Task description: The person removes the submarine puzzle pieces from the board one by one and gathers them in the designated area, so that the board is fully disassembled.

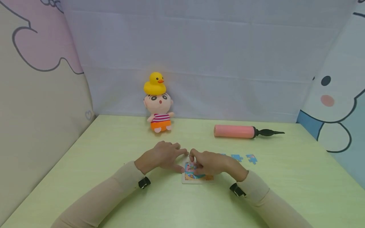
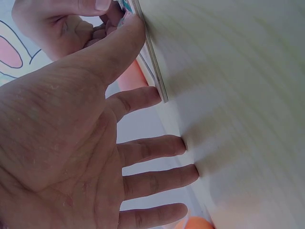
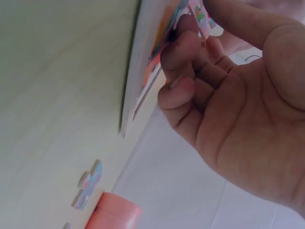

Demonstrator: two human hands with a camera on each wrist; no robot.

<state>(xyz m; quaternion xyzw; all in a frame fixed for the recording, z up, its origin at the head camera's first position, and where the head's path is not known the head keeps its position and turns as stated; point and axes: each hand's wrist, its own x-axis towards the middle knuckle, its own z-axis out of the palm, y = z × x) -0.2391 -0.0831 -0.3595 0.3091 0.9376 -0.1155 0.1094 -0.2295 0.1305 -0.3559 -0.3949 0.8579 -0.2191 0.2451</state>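
Observation:
A jigsaw board [image 1: 196, 181] with a pale frame and a colourful picture lies flat on the table between both hands. My left hand [image 1: 164, 155] steadies it at the left side, thumb and index fingertip at the frame's edge. The other left fingers [image 2: 162, 182] are spread and straight, their tips down at the tabletop. Over the board, my right hand [image 1: 212, 162] pinches a pink puzzle piece [image 3: 201, 16] between thumb and fingers, tilted up from the picture. Its remaining fingers [image 3: 176, 93] are curled close above the board. Part of the picture is hidden beneath the right hand.
Several loose blue-and-pink puzzle pieces [image 1: 252, 159] lie right of the board, behind the right forearm. Farther back rests a pink hand pump [image 1: 235, 131] with a black nozzle. A plush doll [image 1: 160, 110] sits at the back with a yellow rubber duck [image 1: 155, 85] on its head.

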